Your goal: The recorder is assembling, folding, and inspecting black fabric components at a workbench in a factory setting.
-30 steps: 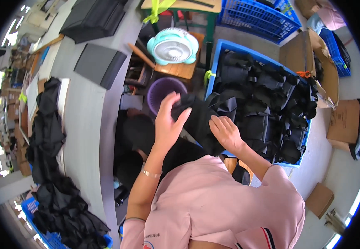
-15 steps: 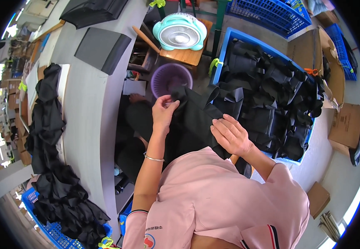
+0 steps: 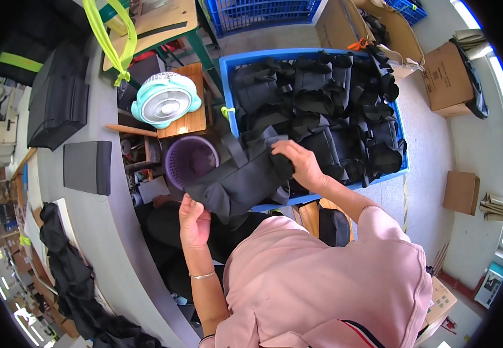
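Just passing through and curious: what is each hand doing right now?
Left hand: closed, pinching a corner of the black fabric piece.
Right hand: closed, holding the same piece near its other end.

The held piece (image 3: 242, 181) looks like matt cloth; the crate (image 3: 227, 81), bin (image 3: 174, 165) and fan (image 3: 167, 105), smooth plastic; stool (image 3: 198, 119), glossy wood; worktop (image 3: 94, 223), smooth; carton (image 3: 450, 78), matt cardboard.

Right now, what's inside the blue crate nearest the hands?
Black fabric pieces fill the blue crate, hiding its floor; the held black piece covers part of its left side.
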